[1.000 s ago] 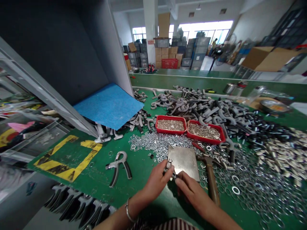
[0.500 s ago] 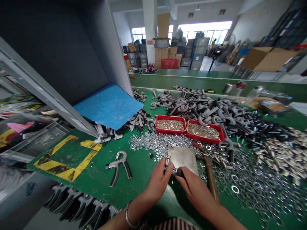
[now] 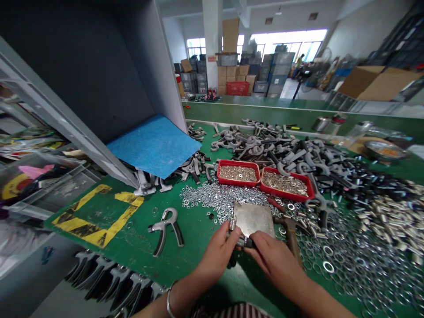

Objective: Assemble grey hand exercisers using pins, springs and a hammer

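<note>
My left hand (image 3: 215, 256) and my right hand (image 3: 274, 260) meet just in front of a scuffed steel plate (image 3: 254, 220), both pinching a small metal part (image 3: 240, 236). It has a ribbed silver end (image 3: 232, 223) and a dark end (image 3: 249, 242), and my fingers hide its middle. A wooden-handled hammer (image 3: 291, 236) lies beside my right hand, its head near the plate. To the left of my left hand rests an assembled hand grip exerciser (image 3: 164, 230) with a coil spring.
Two red trays (image 3: 238, 173) of small metal parts stand beyond the plate, amid spilled washers (image 3: 218, 198). Grey grip handles (image 3: 285, 150) are heaped behind them. A blue foam sheet (image 3: 154, 145) lies at a grey cabinet, left. Black handles (image 3: 115, 282) lie along the near edge.
The dark end of the part now shows between my hands, and my right hand has closed in on it. The whole view has shifted slightly.
</note>
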Action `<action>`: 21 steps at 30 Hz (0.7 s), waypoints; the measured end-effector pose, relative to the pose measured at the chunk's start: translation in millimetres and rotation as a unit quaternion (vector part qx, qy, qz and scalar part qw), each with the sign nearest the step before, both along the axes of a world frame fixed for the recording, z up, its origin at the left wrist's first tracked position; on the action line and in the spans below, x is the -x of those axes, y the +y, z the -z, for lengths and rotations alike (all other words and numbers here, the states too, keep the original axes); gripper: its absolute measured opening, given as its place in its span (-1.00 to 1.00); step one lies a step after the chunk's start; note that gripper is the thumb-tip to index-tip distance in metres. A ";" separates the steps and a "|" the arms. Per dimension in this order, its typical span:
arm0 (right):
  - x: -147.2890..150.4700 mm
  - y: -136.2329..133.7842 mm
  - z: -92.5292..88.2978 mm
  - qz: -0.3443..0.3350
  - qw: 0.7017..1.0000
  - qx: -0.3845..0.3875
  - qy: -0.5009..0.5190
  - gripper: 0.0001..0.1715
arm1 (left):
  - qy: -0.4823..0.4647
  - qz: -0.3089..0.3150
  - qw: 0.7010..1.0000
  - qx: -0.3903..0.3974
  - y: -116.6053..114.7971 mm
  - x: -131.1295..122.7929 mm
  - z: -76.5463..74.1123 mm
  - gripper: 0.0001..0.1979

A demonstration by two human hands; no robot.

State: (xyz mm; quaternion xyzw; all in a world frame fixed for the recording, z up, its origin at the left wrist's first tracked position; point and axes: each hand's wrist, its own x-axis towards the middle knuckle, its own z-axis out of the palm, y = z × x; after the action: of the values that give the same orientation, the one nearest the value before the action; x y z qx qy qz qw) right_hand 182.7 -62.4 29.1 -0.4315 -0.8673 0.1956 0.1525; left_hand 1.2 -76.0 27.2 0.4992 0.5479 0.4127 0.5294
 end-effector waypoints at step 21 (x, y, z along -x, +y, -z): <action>4.1 -19.5 13.1 0.057 0.994 0.091 -0.010 -0.69 | 0.075 0.016 0.996 -0.037 -0.2 5.4 14.0 -0.74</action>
State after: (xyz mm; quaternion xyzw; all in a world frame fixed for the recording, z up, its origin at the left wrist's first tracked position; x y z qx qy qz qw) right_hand 178.6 -81.9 16.0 -0.4944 -0.8213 0.2601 0.1155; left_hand -4.1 -76.2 13.2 0.5564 0.5628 0.3856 0.4743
